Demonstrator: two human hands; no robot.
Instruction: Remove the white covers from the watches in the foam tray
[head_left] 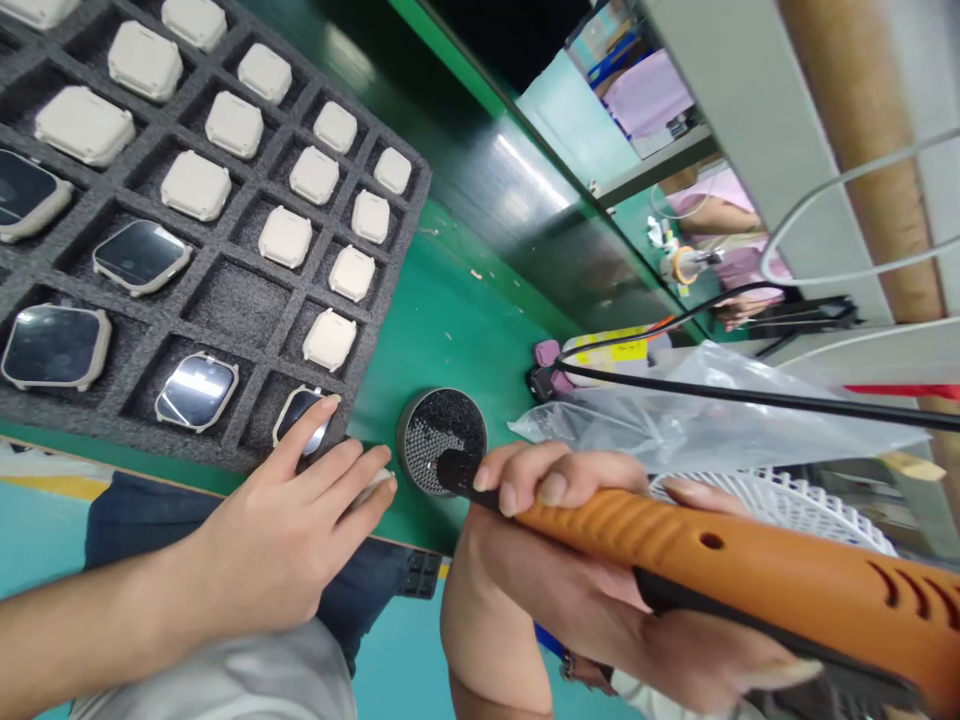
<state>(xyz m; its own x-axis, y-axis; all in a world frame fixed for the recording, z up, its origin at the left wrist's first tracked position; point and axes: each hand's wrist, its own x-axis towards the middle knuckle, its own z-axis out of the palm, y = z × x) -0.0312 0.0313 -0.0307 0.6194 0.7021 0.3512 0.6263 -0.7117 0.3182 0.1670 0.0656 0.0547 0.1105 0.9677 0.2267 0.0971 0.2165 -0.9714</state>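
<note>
Your left hand (289, 525) is open above the near edge of a grey foam tray (232, 300), with the fingers spread. One fingertip (319, 408) touches a watch (313, 437) with dark glass, in the corner compartment of the tray at the near right. Your lower fingers lie just beside a small pale piece (373, 488), but it is partly hidden, so it is not possible to tell if they hold it. Your right hand (577, 570) is closed firmly around an orange-handled tool (712, 550), and its black tip (454, 470) goes into a round metal pot (442, 440) filled with dark, speckled material. This pot stands on a green bench mat (465, 310), just to the right of the tray. In the tray, cream watch cases (234, 125) fill the far rows, and more watches with glass faces (141, 257) sit on the left side. Farther right there are a clear plastic bag (675, 420) and a white fan guard (780, 510). Beyond the bench, you can see a co-worker's pink sleeve (739, 265).
</note>
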